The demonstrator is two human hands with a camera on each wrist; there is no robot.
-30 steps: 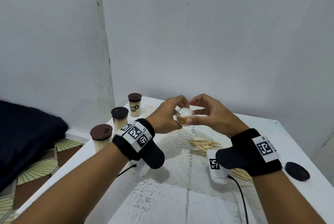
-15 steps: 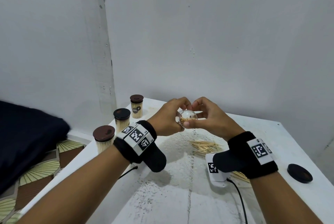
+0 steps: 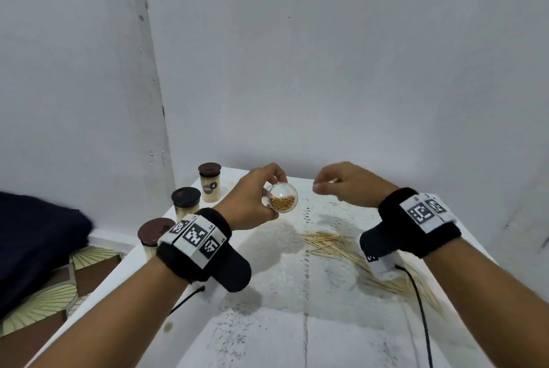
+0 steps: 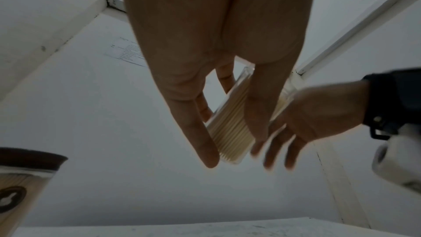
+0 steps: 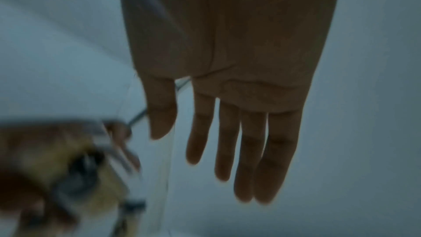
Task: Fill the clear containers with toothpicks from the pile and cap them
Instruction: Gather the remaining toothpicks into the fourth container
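the left hand grips the container above the tabletop, tilted, mouth facing the person, partly filled. the right hand, fingers relaxed and empty, hovers just right of it; the pile lies below, nearer this hand.

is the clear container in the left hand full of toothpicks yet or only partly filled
Partly filled. The head view looks into the clear container, gripped by the left hand: toothpick ends fill only its lower part, the rest looks empty. No cap is on it.
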